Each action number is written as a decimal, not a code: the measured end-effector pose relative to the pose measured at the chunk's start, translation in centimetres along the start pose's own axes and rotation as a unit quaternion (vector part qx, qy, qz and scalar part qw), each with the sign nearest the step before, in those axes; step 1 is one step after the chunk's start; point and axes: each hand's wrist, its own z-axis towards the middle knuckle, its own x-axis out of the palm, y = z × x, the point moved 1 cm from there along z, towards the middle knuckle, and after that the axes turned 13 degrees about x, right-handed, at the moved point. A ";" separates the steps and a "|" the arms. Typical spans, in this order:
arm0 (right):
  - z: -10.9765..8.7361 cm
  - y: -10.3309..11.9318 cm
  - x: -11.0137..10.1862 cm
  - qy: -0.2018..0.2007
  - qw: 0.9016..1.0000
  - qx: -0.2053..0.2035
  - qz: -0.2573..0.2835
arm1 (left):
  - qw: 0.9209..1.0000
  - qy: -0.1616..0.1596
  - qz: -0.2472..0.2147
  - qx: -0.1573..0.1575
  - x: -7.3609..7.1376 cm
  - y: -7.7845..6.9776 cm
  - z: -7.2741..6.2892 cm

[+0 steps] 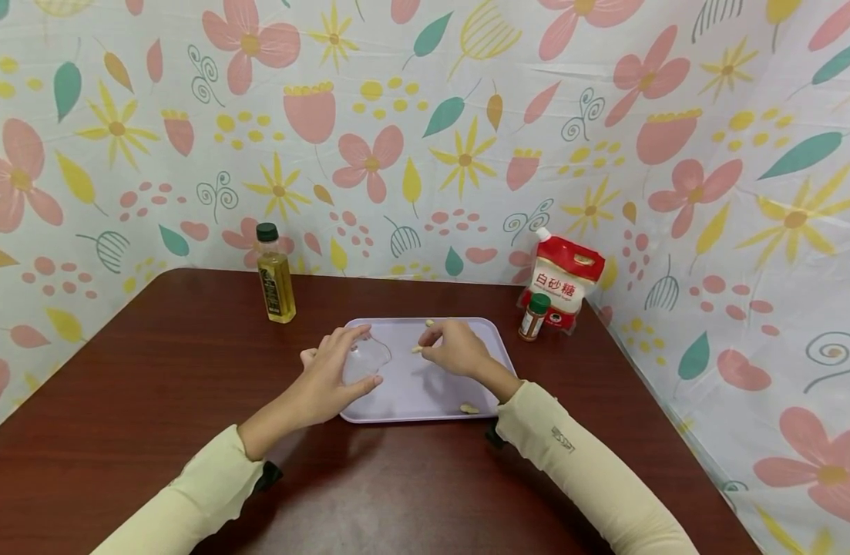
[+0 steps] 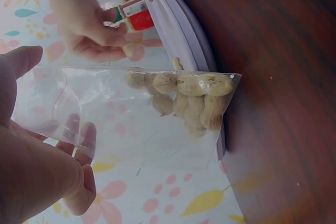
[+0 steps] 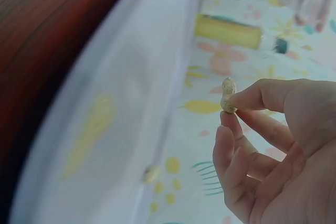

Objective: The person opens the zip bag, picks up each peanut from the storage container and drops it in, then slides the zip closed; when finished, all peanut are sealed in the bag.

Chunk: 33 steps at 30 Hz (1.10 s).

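My left hand (image 1: 327,381) holds a clear plastic bag (image 2: 126,135) by its mouth, thumb on one side and fingers on the other. Several unshelled peanuts (image 2: 197,100) lie in the bottom of the bag, which stands over the lilac tray (image 1: 411,410). To the right, above the same tray, my right hand (image 1: 461,351) pinches a single peanut (image 3: 228,97) between thumb and fingertips. Loose on the tray are a peanut (image 1: 469,408) near the front right edge and another peanut (image 1: 430,323) by the far rim.
Left of the tray, further back, stands an oil bottle (image 1: 277,285) with a dark cap. A green-capped spice jar (image 1: 532,320) and a red and white sugar bag (image 1: 563,277) stand at the back right. Flowered cloth (image 1: 397,193) hangs behind the brown table (image 1: 397,493).
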 end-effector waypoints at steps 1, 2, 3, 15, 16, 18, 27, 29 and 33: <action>-0.3 0.4 -0.2 -0.002 1.000 -0.006 0.009 | 1.000 0.000 0.001 -0.001 0.0 0.0 0.0; -0.6 0.7 -0.4 -0.004 1.000 -0.012 0.017 | 1.000 0.001 0.002 -0.003 0.0 0.0 -0.1; -0.8 1.1 -0.5 -0.006 1.000 -0.016 0.025 | 1.000 0.002 0.002 -0.004 -0.1 0.0 -0.1; -3.4 4.6 -2.2 -0.044 0.994 -0.076 0.072 | 1.000 0.002 0.004 0.000 0.0 0.2 -0.2; -3.6 4.9 -2.3 -0.043 0.993 -0.080 0.073 | 1.000 0.003 0.004 -0.001 0.0 0.2 -0.1; -4.0 5.4 -2.5 -0.040 0.992 -0.090 0.075 | 1.000 0.004 0.005 -0.002 0.1 0.2 0.0; -5.4 6.9 -2.6 -0.022 0.989 -0.118 0.087 | 1.000 0.003 -0.001 -0.001 0.1 -0.1 0.2; -5.5 7.0 -2.5 -0.017 0.988 -0.124 0.089 | 1.000 0.004 -0.003 -0.001 0.1 -0.1 0.2; -5.5 7.2 -2.3 -0.013 0.987 -0.131 0.087 | 1.000 0.008 -0.005 -0.005 0.1 -0.2 0.3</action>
